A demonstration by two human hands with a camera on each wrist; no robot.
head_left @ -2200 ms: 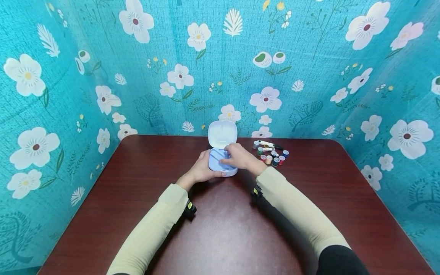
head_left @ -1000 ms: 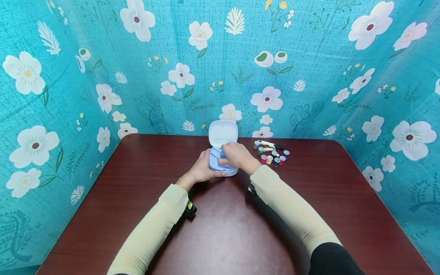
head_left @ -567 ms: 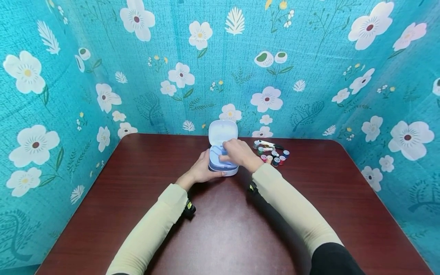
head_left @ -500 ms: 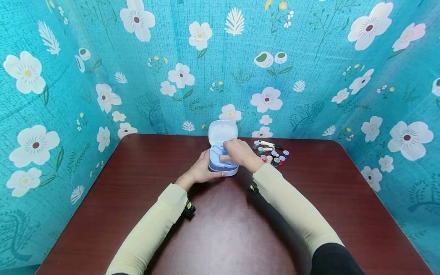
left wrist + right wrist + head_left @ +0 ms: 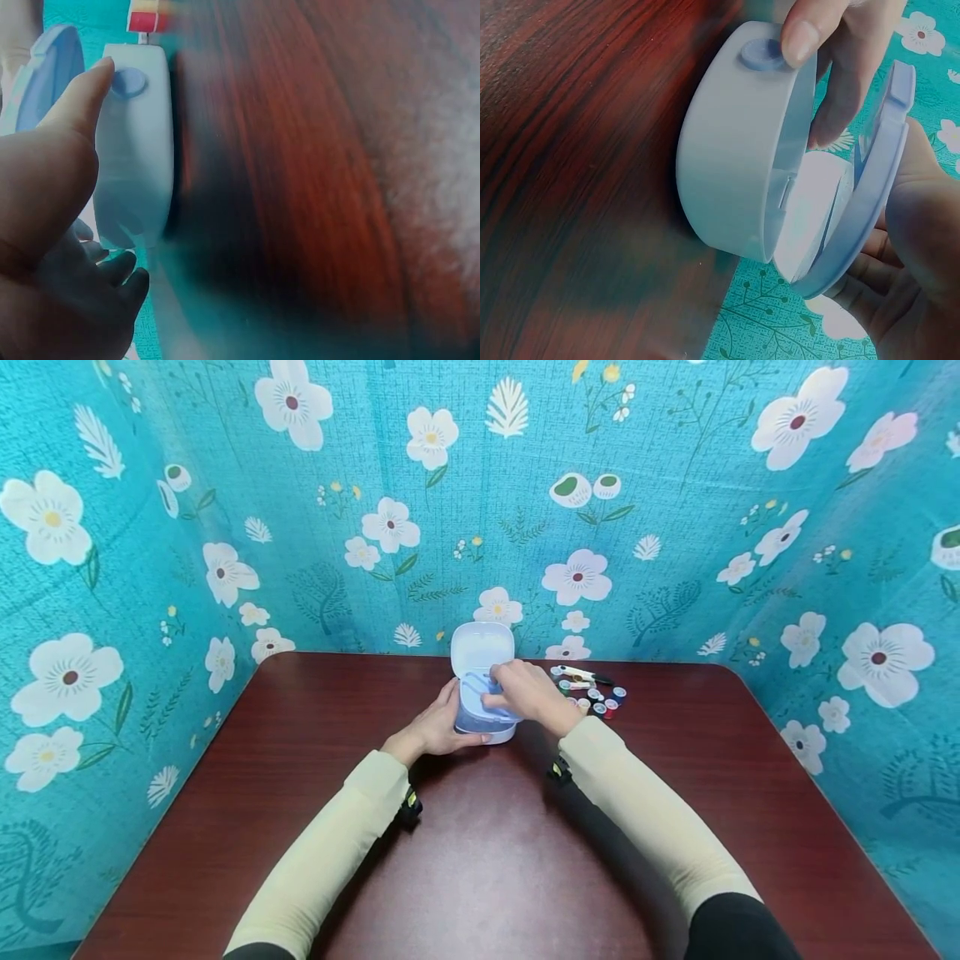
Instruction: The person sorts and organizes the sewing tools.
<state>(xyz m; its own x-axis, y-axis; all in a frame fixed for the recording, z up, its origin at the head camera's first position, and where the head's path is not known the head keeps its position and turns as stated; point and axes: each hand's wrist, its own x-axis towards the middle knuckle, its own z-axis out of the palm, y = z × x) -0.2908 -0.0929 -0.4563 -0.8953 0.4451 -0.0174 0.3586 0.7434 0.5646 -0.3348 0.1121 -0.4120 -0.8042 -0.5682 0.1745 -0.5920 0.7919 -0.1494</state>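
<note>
A small white plastic box (image 5: 727, 150) stands on the table with its white lid (image 5: 482, 643) raised at the back. Its front carries a round blue button (image 5: 762, 55). My left hand (image 5: 438, 724) grips the box from the left, thumb at the front beside the button. Above the box, a light blue divided tray (image 5: 472, 695) is lifted and tilted, apart from the front rim. My right hand (image 5: 528, 693) pinches this tray from inside; the exact contact of the fingertips is hidden. In the right wrist view, a gap shows between tray and box.
Several thread spools (image 5: 599, 710) lie on the dark red wooden table (image 5: 480, 868), right of the box. Behind them is a slim white tool with a black end (image 5: 585, 675). A blue flowered cloth (image 5: 337, 527) hangs behind and at both sides.
The blue tray has come up out of the box in my right hand, its front edge rising above the rim. My left hand keeps its hold on the box.
</note>
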